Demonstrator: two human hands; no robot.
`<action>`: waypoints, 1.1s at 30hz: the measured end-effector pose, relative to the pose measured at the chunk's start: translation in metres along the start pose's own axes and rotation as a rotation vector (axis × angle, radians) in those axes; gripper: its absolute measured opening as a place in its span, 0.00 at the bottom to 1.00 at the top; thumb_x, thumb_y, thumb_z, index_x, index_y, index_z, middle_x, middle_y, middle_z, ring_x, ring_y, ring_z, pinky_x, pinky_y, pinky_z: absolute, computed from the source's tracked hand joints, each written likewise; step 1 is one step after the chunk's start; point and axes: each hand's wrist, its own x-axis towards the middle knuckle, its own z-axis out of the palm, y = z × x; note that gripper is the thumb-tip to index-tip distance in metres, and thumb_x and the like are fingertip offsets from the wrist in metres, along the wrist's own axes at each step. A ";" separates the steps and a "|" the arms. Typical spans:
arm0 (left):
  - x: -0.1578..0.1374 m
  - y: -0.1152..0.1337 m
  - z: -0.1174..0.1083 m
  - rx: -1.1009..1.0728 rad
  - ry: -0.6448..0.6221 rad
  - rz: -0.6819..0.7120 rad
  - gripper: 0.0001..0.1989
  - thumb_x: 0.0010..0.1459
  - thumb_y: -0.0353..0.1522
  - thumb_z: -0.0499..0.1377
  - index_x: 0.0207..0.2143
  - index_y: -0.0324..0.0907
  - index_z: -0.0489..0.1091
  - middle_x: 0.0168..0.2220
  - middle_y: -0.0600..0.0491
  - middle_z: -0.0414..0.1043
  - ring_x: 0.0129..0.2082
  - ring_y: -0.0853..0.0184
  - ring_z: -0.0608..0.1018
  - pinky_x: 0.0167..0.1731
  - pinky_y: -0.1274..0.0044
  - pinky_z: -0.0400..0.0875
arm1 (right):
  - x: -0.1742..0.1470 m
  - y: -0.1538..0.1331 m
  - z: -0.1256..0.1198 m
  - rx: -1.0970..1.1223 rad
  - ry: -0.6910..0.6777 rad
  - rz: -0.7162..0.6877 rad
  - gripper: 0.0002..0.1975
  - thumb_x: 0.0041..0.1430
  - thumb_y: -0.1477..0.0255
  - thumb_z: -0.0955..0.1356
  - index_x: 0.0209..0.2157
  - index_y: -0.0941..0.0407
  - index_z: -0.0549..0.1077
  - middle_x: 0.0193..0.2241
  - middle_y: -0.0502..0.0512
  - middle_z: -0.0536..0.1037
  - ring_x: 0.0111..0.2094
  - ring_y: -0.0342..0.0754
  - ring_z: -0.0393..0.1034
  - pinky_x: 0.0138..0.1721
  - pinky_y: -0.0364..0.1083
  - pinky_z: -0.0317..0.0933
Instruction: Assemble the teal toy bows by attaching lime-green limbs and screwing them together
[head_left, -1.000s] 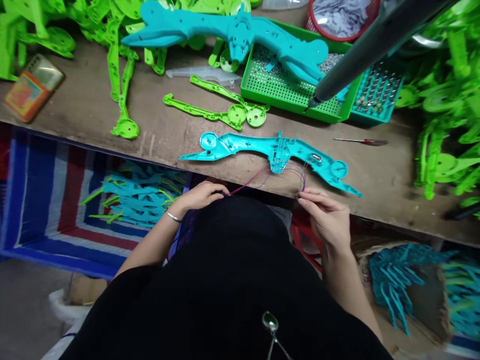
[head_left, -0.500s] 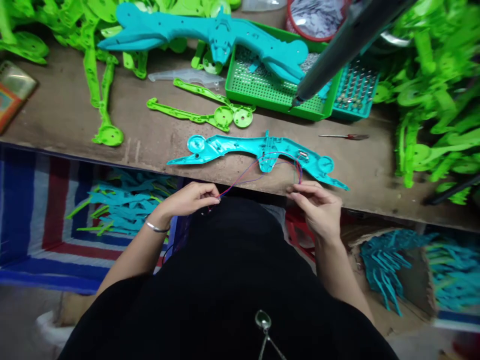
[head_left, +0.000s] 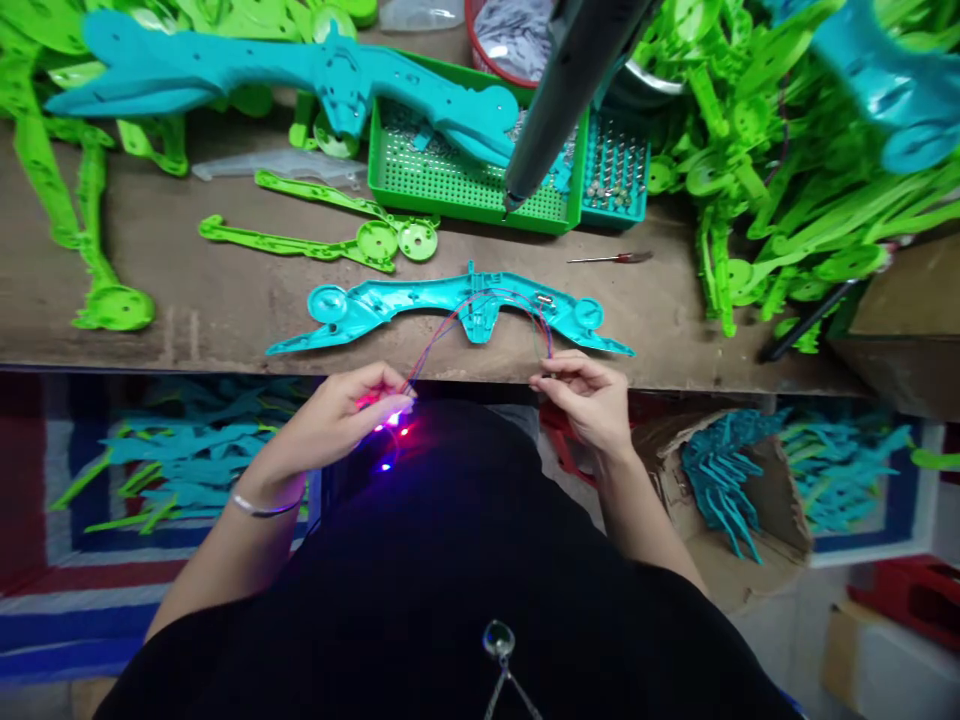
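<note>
My left hand (head_left: 365,415) pinches thin red and blue wires (head_left: 429,345) at the table's front edge. Small LED lights (head_left: 386,467) glow red, blue and violet just below its fingers. The wires arch over a turquoise bow-shaped plastic shell (head_left: 420,297), which lies open side up on the table. At their other end my right hand (head_left: 589,395) is closed in a pinch; what its fingertips hold there is mostly hidden. A small metallic part (head_left: 544,299) sits in the right half of the shell.
A screwdriver (head_left: 611,258) lies behind the shell. Above a green basket (head_left: 480,207) hangs a dark power-driver shaft (head_left: 559,100). Lime-green parts (head_left: 300,236) lie on the left and are piled at the right. Another turquoise shell (head_left: 247,75) rests at the back.
The LEDs by my left hand were unlit and now glow. The view has shifted, so the table things appear further left. Both hands still hold the wiring.
</note>
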 end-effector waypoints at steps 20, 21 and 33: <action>0.035 0.002 0.017 -0.638 -0.032 -0.090 0.19 0.61 0.40 0.66 0.48 0.37 0.73 0.45 0.43 0.81 0.42 0.63 0.83 0.44 0.71 0.79 | 0.000 -0.013 -0.006 -0.447 0.049 -0.376 0.06 0.62 0.70 0.71 0.38 0.51 0.83 0.34 0.54 0.81 0.36 0.47 0.77 0.39 0.50 0.74; 0.035 0.003 0.017 -0.613 -0.036 -0.083 0.20 0.59 0.39 0.67 0.48 0.37 0.73 0.45 0.43 0.81 0.42 0.63 0.83 0.44 0.71 0.79 | 0.000 -0.014 -0.007 -0.446 0.046 -0.370 0.06 0.62 0.69 0.71 0.38 0.51 0.83 0.34 0.53 0.81 0.36 0.47 0.77 0.39 0.50 0.74; 0.023 0.033 0.021 -0.560 -0.232 -0.020 0.23 0.62 0.35 0.64 0.58 0.40 0.66 0.49 0.41 0.80 0.43 0.62 0.84 0.40 0.74 0.77 | -0.022 -0.039 0.013 -0.790 0.035 -0.777 0.14 0.54 0.72 0.76 0.43 0.46 0.81 0.42 0.56 0.76 0.43 0.51 0.71 0.41 0.51 0.69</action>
